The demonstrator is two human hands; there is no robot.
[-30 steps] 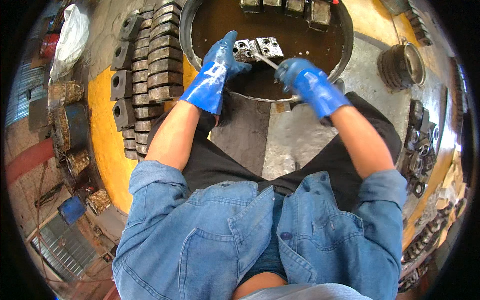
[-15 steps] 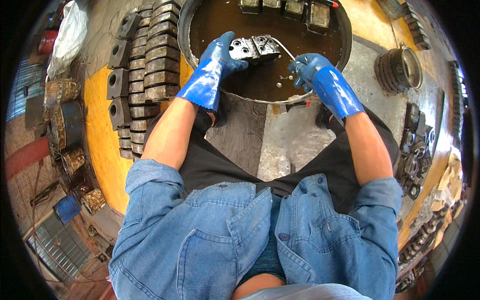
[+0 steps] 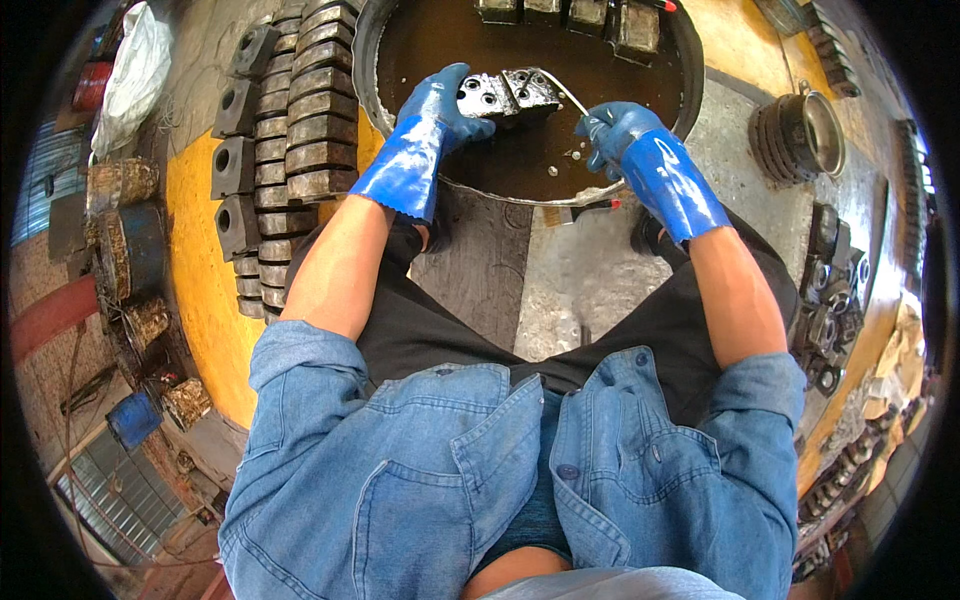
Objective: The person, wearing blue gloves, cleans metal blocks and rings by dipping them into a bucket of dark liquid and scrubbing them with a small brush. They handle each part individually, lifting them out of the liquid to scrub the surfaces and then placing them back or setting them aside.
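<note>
My left hand (image 3: pixel 440 108), in a blue rubber glove, grips the left end of a wet metal block (image 3: pixel 508 94) with round holes in its top. The block is held over brown liquid in a wide round basin (image 3: pixel 366 82). In my right hand (image 3: pixel 618 136), gloved the same way, a thin pale rod (image 3: pixel 566 90) is pinched. The rod's bent far end reaches the block's upper right edge; whether it enters a hole I cannot make out. My right fingers are curled around the rod's near end.
Several metal blocks (image 3: pixel 636 32) sit at the basin's far side. Left stand long stacked rows of blocks (image 3: pixel 322 130). A brush (image 3: pixel 560 215) lies by the basin's near rim. To the right are a stack of metal rings (image 3: pixel 795 140) and loose metal parts (image 3: pixel 828 290).
The rod and my right hand have shifted very slightly to the left. Bubbles on the liquid have drifted. The block stays in my left hand.
</note>
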